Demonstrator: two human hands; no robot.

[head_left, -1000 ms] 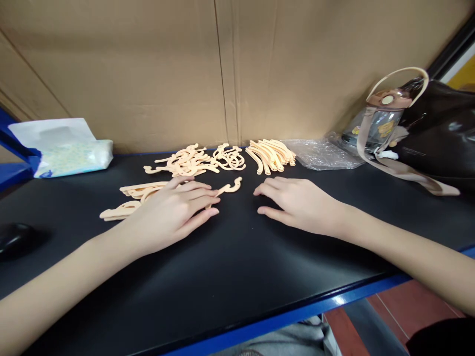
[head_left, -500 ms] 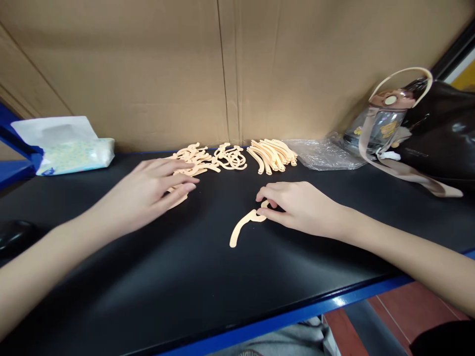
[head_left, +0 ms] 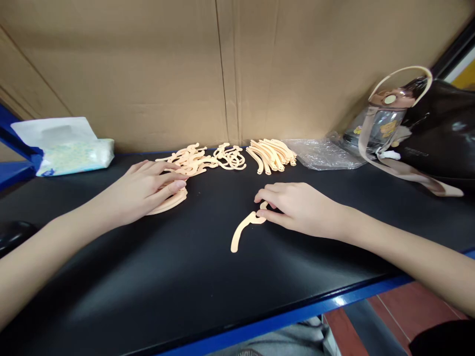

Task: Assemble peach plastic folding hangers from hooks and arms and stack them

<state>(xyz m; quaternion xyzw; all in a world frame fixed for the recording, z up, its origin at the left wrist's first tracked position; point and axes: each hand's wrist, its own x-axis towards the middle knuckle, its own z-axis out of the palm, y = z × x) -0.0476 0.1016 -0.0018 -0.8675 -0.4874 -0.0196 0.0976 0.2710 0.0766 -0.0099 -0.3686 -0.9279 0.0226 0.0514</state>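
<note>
My right hand (head_left: 287,205) pinches the hooked end of a flat, curved cream piece (head_left: 241,231). Its long tail points toward the table's front edge, and the fingers cover part of the hook. My left hand (head_left: 152,188), fingers stretched out, lies over a stack of curved cream pieces (head_left: 170,203), partly hiding it. Just behind that hand is a loose heap of hooked cream pieces (head_left: 193,160). Thin cream rings or loops (head_left: 232,158) lie beside the heap. Farther right, a bundle of long curved cream strips (head_left: 272,154) rests on the table.
The black table (head_left: 208,291) has a blue edge and a cardboard wall (head_left: 156,74) behind. A tissue pack (head_left: 76,153) sits at left above a dark rounded object (head_left: 15,236). At right are a clear plastic bag (head_left: 326,153), a strapped bottle (head_left: 386,121) and a black bag (head_left: 441,133).
My left hand has moved left and slightly down, uncovering more of the heap and the stack beneath it. My right hand stays nearly in place; the held piece's tail has swung slightly toward me.
</note>
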